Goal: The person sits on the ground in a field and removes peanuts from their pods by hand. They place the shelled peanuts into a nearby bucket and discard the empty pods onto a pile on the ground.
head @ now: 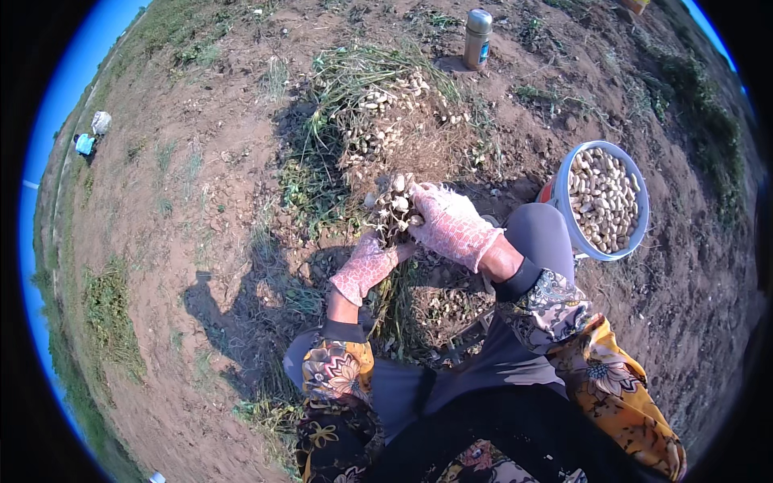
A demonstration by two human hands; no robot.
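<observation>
My left hand [366,267], in a pink patterned glove, is closed round the stems of a peanut plant, whose leafy end hangs down towards my lap. Peanut pods [395,205] cluster on its roots just above that hand. Against the right side of the cluster, my right hand [450,222], gloved alike, has its fingers on the pods; the fingertips are partly hidden. Beyond both hands lies a heap of pulled peanut plants [368,78] with pods and roots showing. By my right knee a white bucket [644,212] holds many loose peanuts [604,199].
A metal thermos flask [477,39] stands upright on the soil beyond the heap. Far left, a person in a blue top [84,143] is beside a whitish sack [101,122]. Green plants [112,326] grow at the left, and a yellowish object [636,6] lies at the upper right.
</observation>
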